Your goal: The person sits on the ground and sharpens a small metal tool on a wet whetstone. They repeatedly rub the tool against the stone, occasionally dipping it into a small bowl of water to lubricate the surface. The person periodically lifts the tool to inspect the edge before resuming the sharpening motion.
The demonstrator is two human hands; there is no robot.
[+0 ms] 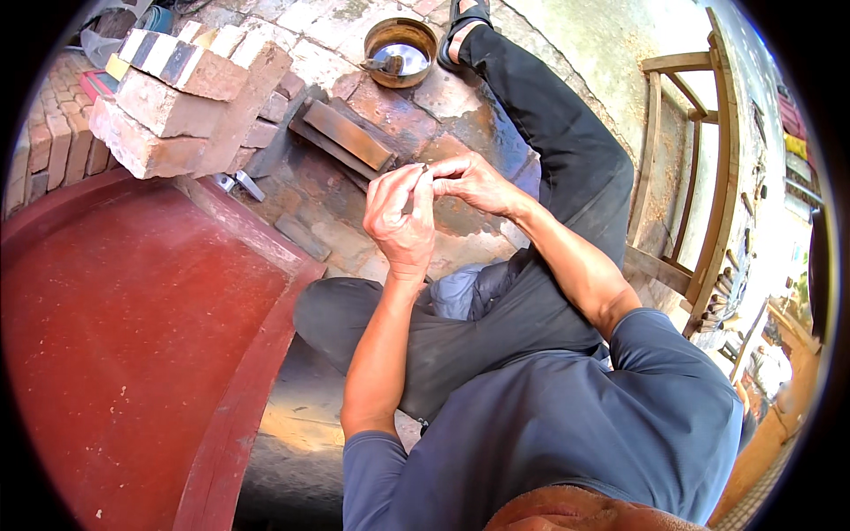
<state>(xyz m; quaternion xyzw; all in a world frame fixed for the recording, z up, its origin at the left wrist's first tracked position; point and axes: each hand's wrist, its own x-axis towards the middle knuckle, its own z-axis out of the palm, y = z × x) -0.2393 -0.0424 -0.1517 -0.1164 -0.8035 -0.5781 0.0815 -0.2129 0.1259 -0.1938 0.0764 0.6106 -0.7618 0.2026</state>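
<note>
My left hand (400,215) and my right hand (480,183) meet at the fingertips in front of me, above my bent legs. Both are closed in a pinch around something small and dark, mostly hidden by the fingers; I cannot make out its kind. Just beyond them a brown rectangular block (347,134), like a sharpening stone, lies on a darker base on the wet brick floor. Farther off stands a round metal bowl (369,42) holding water, with a dark piece (386,65) at its near side.
A red panel or tabletop (133,336) with a raised edge fills the left side. Stacked bricks (173,111) rise behind it. A wooden frame (724,159) leans along the right. A loose flat brick (302,235) lies by the red edge. My outstretched leg (567,133) borders the wet floor.
</note>
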